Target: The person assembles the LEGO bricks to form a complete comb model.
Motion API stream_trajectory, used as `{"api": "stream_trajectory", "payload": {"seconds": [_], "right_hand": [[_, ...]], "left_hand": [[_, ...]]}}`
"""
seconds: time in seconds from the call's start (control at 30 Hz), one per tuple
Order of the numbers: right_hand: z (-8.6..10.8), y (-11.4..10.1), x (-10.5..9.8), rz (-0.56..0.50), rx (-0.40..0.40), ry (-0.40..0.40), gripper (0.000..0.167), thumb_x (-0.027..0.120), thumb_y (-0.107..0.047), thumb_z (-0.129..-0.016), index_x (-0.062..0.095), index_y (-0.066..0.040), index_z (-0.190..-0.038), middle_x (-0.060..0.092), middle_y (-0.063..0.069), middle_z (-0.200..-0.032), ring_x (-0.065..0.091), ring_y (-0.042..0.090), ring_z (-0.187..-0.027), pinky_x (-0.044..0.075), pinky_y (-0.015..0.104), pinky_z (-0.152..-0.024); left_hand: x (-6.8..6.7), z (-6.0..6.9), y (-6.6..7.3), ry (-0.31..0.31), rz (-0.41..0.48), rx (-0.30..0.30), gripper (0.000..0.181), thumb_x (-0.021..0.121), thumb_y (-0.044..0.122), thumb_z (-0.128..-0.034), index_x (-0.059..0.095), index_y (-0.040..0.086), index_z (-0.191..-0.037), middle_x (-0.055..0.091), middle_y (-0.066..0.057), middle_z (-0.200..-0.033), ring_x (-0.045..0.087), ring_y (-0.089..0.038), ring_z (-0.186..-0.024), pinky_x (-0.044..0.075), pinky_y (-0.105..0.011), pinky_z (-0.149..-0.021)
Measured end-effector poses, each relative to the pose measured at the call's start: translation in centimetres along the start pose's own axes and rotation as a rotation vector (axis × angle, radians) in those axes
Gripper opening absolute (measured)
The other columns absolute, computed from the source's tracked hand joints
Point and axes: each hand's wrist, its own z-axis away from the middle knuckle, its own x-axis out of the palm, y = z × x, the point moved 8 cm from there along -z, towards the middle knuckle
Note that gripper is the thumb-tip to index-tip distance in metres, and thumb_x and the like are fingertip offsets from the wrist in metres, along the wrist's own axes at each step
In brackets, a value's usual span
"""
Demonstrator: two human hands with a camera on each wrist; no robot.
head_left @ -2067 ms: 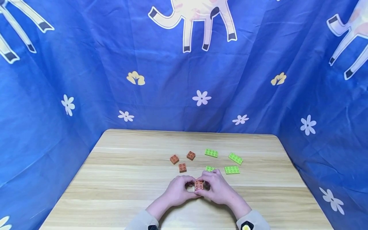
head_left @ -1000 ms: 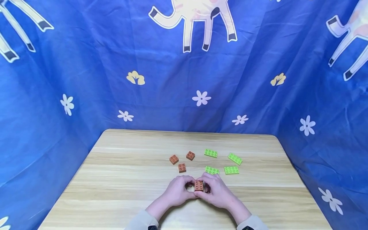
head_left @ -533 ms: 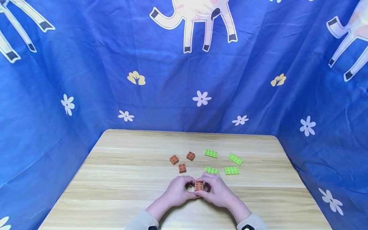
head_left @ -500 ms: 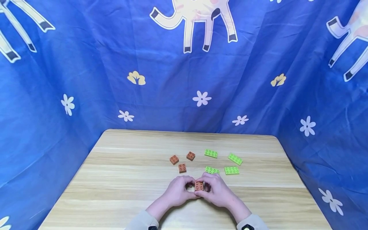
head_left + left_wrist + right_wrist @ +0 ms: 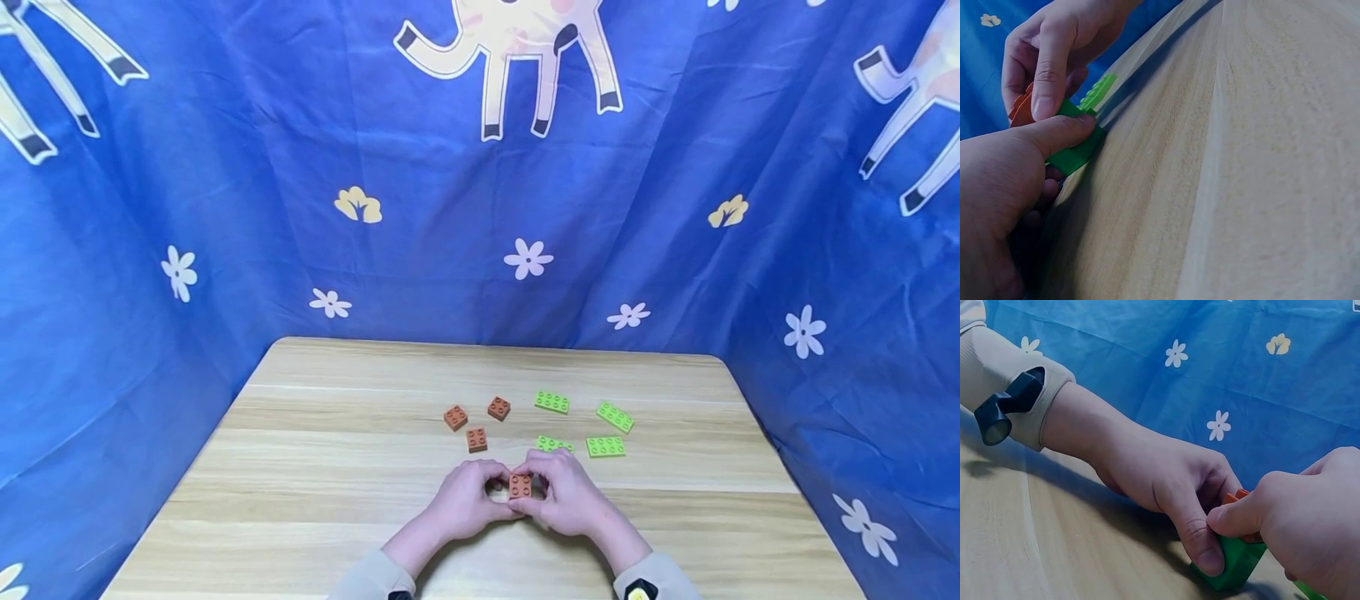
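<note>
A reddish-brown toy brick (image 5: 520,486) with studs on top sits on a taller green toy brick (image 5: 1238,565), near the table's front middle. My left hand (image 5: 467,500) grips the green brick from the left, its thumb lying along the side in the left wrist view. From the right, my right hand (image 5: 566,498) pinches the brown brick between thumb and fingers. The fingers hide much of both bricks. Whether the two are fully pressed together cannot be seen. A light green flat brick (image 5: 553,443) lies just beyond the right hand, partly covered by it.
Several loose brown bricks, one of them the nearest brown brick (image 5: 477,440), lie beyond the left hand. Light green flat bricks, among them a front-right flat brick (image 5: 605,447), lie to the right. A blue printed curtain (image 5: 420,275) surrounds the wooden table (image 5: 315,467).
Both hands stay at nearly the same spot with the bricks. Compared with two seconds ago, the right hand's fingers have shifted slightly, uncovering more of the light green flat brick behind.
</note>
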Motion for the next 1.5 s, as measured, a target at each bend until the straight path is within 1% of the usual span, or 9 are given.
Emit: {"api": "stream_trajectory", "payload": {"seconds": [0.2,0.53,0.8,0.9,1.07,1.1,1.27,1.4,1.5], "right_hand": [[0.1,0.2,0.2,-0.015,0.024,-0.020,0.031,0.092,-0.034,-0.082,0.080,-0.020,-0.107,0.057,-0.022,-0.082,0.057,0.014,-0.073,0.044,0.031,-0.080],[0.3,0.8,0.6,-0.072,0.078,-0.039,0.032,0.090,-0.035,-0.084,0.080,-0.021,-0.111,0.059,-0.022,-0.086,0.059,0.015,-0.079,0.045,0.031,-0.080],[0.6,0.6,0.3,0.000,0.035,-0.023,0.036,0.089,-0.040,-0.086,0.079,-0.022,-0.115,0.058,-0.025,-0.086,0.059,0.014,-0.074,0.043,0.032,-0.083],[0.8,0.3,0.0,0.013,0.014,-0.018,0.040,0.088,-0.039,-0.087,0.077,-0.022,-0.121,0.060,-0.025,-0.089,0.059,0.012,-0.074,0.043,0.034,-0.086],[1.1,0.3,-0.6,-0.012,0.006,-0.049,0.049,0.087,-0.040,-0.088,0.074,-0.019,-0.130,0.067,-0.018,-0.093,0.061,0.003,-0.071,0.043,0.037,-0.087],[1.1,0.4,-0.8,-0.036,0.011,-0.063,0.050,0.087,-0.039,-0.089,0.074,-0.017,-0.131,0.068,-0.016,-0.096,0.062,0.004,-0.072,0.045,0.036,-0.086],[1.6,0.9,-1.9,-0.129,0.055,-0.100,0.054,0.085,-0.037,-0.091,0.070,-0.009,-0.135,0.073,-0.006,-0.117,0.069,0.011,-0.083,0.054,0.036,-0.084],[1.8,1.2,-3.0,-0.123,0.067,-0.089,0.054,0.085,-0.033,-0.092,0.069,-0.009,-0.137,0.073,0.003,-0.122,0.069,0.016,-0.092,0.055,0.041,-0.089],[1.9,1.5,-3.8,-0.111,0.081,-0.077,0.054,0.085,-0.034,-0.092,0.068,-0.010,-0.137,0.073,0.004,-0.124,0.069,0.020,-0.097,0.055,0.044,-0.090]], "left_hand": [[0.1,0.0,0.0,-0.010,0.002,-0.013,0.034,0.094,0.048,-0.0746,0.078,0.030,-0.099,0.067,0.021,-0.093,0.061,-0.007,-0.088,0.050,-0.034,-0.083],[0.1,-0.1,0.0,-0.009,-0.007,-0.006,0.032,0.095,0.046,-0.0752,0.078,0.030,-0.097,0.065,0.021,-0.091,0.059,-0.007,-0.087,0.049,-0.033,-0.082],[0.1,-0.1,0.0,-0.012,0.005,-0.003,0.031,0.095,0.045,-0.0753,0.078,0.029,-0.096,0.066,0.022,-0.092,0.061,-0.006,-0.087,0.050,-0.031,-0.081],[0.1,-0.2,0.2,-0.011,0.012,0.007,0.031,0.095,0.045,-0.0758,0.078,0.029,-0.097,0.066,0.022,-0.092,0.062,-0.006,-0.086,0.051,-0.030,-0.080],[0.0,-0.1,0.2,0.005,0.015,0.014,0.031,0.094,0.047,-0.0767,0.079,0.029,-0.096,0.066,0.022,-0.092,0.063,-0.007,-0.087,0.051,-0.029,-0.080],[0.0,-0.1,0.1,0.007,0.017,0.012,0.031,0.094,0.048,-0.0766,0.079,0.029,-0.096,0.066,0.022,-0.092,0.063,-0.007,-0.087,0.051,-0.029,-0.081],[0.0,0.0,0.1,0.015,0.011,0.008,0.034,0.094,0.049,-0.0757,0.078,0.028,-0.097,0.066,0.021,-0.091,0.062,-0.008,-0.087,0.050,-0.030,-0.081],[0.0,0.1,0.1,0.022,0.009,0.003,0.033,0.096,0.047,-0.0748,0.078,0.028,-0.096,0.067,0.018,-0.091,0.060,-0.008,-0.086,0.049,-0.031,-0.080],[0.0,0.1,0.1,0.025,0.012,0.002,0.033,0.096,0.046,-0.0746,0.079,0.028,-0.095,0.067,0.019,-0.092,0.061,-0.008,-0.086,0.050,-0.031,-0.081]]}}
